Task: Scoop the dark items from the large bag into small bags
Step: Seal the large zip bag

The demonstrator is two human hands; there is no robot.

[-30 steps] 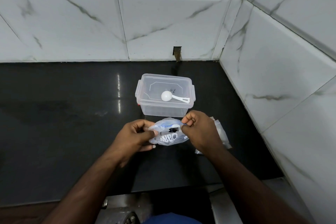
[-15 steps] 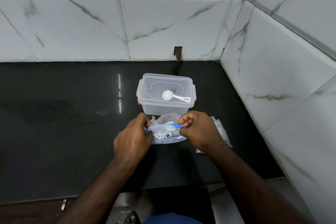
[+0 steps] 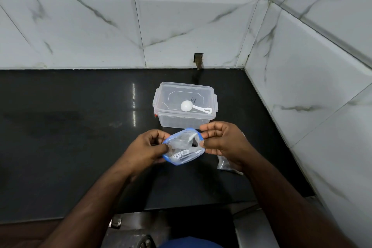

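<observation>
A clear zip bag (image 3: pixel 184 147) with a blue rim and white lettering hangs just above the black counter (image 3: pixel 70 137), its mouth spread wide. My left hand (image 3: pixel 150 150) pinches its left edge and my right hand (image 3: pixel 222 139) pinches its right edge. I see only a small dark spot inside it. Behind the bag stands a clear lidded plastic box (image 3: pixel 184 104) with a white scoop (image 3: pixel 194 106) lying on its lid. More clear small bags (image 3: pixel 226 164) lie on the counter, partly hidden under my right wrist.
White marble-look tiled walls close the counter at the back and on the right (image 3: pixel 312 106). A small notch (image 3: pixel 198 60) sits in the back wall behind the box. The counter's front edge runs just below my forearms, with a metal surface (image 3: pixel 255 227) lower down.
The bag's mouth was pinched nearly flat before; now both hands have pulled its edges apart so it gapes wide. The box and scoop have not moved.
</observation>
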